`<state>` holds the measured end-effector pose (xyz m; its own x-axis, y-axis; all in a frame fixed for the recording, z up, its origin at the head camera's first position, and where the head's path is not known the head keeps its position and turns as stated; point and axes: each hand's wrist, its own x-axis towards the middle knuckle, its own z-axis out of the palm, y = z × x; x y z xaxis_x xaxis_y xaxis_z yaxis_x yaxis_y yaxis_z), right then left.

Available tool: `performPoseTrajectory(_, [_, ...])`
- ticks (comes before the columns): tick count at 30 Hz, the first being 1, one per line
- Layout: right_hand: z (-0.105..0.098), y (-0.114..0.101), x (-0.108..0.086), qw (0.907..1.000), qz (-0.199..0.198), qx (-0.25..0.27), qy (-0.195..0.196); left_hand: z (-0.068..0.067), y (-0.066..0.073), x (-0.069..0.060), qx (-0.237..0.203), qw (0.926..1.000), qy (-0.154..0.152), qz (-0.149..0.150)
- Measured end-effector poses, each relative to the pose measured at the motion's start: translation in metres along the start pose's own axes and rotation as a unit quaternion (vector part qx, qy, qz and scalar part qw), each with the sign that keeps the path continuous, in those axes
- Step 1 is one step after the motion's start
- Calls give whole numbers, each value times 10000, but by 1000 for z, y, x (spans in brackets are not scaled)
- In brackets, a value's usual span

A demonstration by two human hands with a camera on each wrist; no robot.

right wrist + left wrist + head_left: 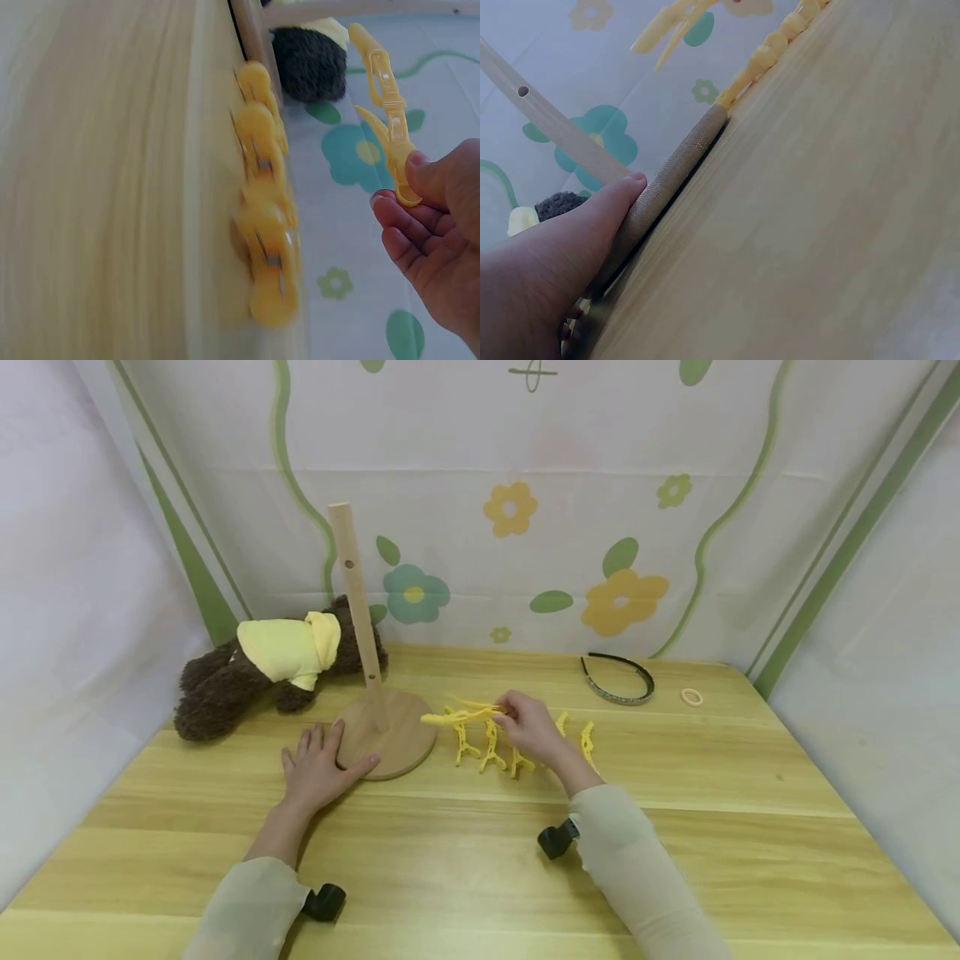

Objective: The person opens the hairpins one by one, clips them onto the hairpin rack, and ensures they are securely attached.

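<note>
You have a table point(465, 868) in front of you, its top yellowish with a wood grain. At your far left, a dark brown plush toy point(279, 647) in a yellow top lies on it. Just beside that, a wooden stand point(405, 735) sits on its round base. To your right of the stand, yellow clips point(491, 747) lie in a row, then a dark headband point(622, 700) and a small pale ring point(692, 705) lie farther back.

Left sleeve point(243, 914), lower left of the frame: pale cream, plain, ends short of the wrist. Right sleeve point(641, 864), lower right of centre: matches the left. Left wrist unit point(325, 902), right wrist unit point(557, 841): black, compact, rounded. Left hand point(318, 768), right hand point(528, 725): bare.
</note>
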<state>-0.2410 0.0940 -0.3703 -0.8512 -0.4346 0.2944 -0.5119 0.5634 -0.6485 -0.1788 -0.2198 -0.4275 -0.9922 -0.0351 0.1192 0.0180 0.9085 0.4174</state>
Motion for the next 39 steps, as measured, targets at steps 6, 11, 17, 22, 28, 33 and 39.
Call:
performPoseTrajectory(6, [30,-16,17,9994,19,286,-176,4,0,2,43,10000,35,19])
performPoseTrajectory(11, [50,-30,31,9997,-95,114,-209,6,-1,3,45,10000,32,10])
performPoseTrajectory(17, [67,-42,41,9994,-239,-158,-197,5,0,2,-26,10000,2,-19])
performPoseTrajectory(22, [76,-47,46,9995,-146,-108,-255,5,0,2,29,10000,10,-18])
performPoseTrajectory(28, [83,-51,49,9997,-79,-65,-207,5,1,2,87,9999,64,47])
performPoseTrajectory(33, [89,-53,51,9996,99,28,-259,5,0,1,90,10000,31,3])
performPoseTrajectory(39, [93,-55,53,9995,91,22,-302,4,-2,2,91,9999,15,-58])
